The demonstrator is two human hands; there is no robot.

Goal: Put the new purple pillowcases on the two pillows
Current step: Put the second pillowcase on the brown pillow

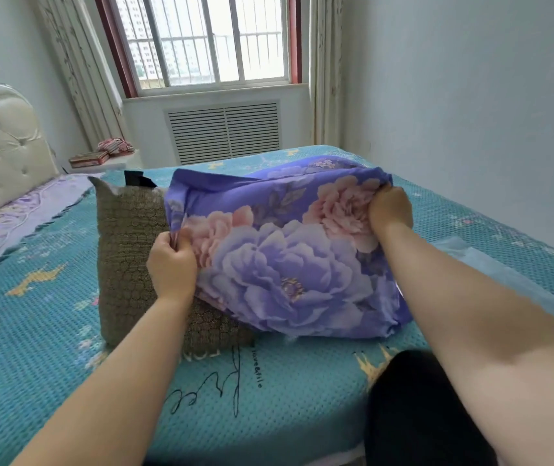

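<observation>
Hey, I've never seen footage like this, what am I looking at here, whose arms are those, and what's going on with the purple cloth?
There is no machine here. A person wears a camera on the head, so the single picture looks forward and down along their own bare arms. They are at a bed with a teal cover. On it lies a brown pillow, partly inside a purple flowered pillowcase. The left hand pinches the pillowcase's edge beside the bare pillow, and the right hand grips the cloth at its far side. A padded headboard and a window are behind.
</observation>
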